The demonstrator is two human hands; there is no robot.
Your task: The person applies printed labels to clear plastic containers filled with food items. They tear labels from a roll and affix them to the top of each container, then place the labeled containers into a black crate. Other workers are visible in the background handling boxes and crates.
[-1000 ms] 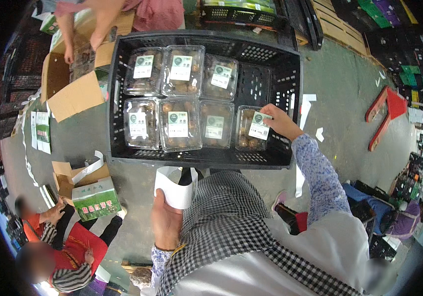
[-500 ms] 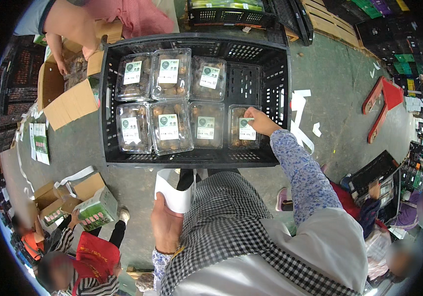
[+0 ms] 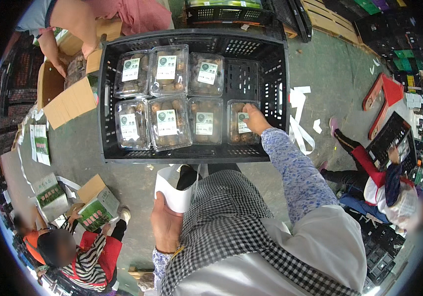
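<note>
A black plastic crate (image 3: 196, 159) stands in front of me, holding several clear clamshell boxes of brown, roundish produce in two rows. My right hand (image 3: 257, 120) rests on the near-right clamshell box (image 3: 243, 138). Its fingers are slightly spread and touch the white label (image 3: 242, 124) on the lid; the fingertips partly cover that label. The other boxes, such as the near-row clamshell box (image 3: 169, 142), also carry white labels with a dark green mark. Below the crate's near edge, my left hand (image 3: 166, 222) is closed around a looped strip of white label backing (image 3: 173, 193).
A person at upper left reaches into an open cardboard box (image 3: 71, 106). At lower left, people handle green-and-white cartons (image 3: 98, 209). To the right, a person holds another black crate (image 3: 394, 140), near a red pallet-jack-like frame (image 3: 384, 98). White strips (image 3: 300, 113) litter the floor.
My right hand has shifted slightly across the label on the near-right box. My left hand keeps its hold on the strip. People at lower left and right have moved.
</note>
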